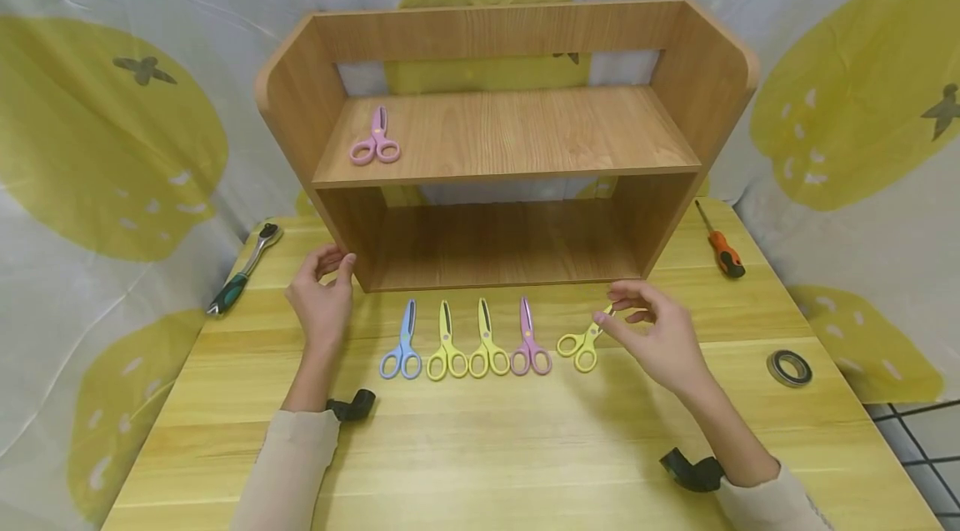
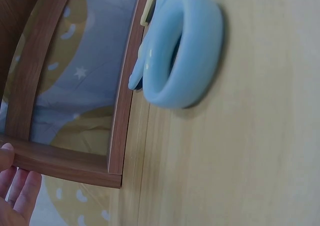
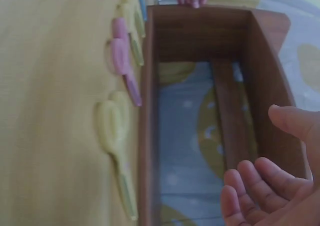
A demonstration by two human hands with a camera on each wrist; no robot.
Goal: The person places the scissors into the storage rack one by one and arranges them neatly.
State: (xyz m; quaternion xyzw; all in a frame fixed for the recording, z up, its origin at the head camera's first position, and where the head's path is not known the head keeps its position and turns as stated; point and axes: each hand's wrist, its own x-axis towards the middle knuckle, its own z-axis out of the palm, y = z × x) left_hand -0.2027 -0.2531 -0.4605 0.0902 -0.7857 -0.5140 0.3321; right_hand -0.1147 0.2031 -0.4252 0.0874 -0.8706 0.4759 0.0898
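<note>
A two-tier wooden shelf [image 1: 510, 135] stands at the back of the table, with pink scissors [image 1: 377, 133] on its upper board at the left. In front of it lie blue scissors [image 1: 406, 338], two yellow pairs and purple scissors [image 1: 528, 337] in a row, handles toward me. More yellow scissors [image 1: 590, 337] lie slanted at the row's right end. My left hand [image 1: 322, 302] is at the shelf's left side panel, fingers loosely bent; whether it touches is unclear. Above the slanted yellow scissors hovers my right hand [image 1: 660, 339], thumb and fingers apart, holding nothing in the right wrist view [image 3: 280, 186].
A ratchet wrench [image 1: 234, 288] lies at the table's left edge. Toward the right edge are an orange and black screwdriver [image 1: 724, 254] and a metal bearing ring [image 1: 774, 368]. Cloth printed with yellow fruit [image 1: 105, 139] hangs around the table's back and sides.
</note>
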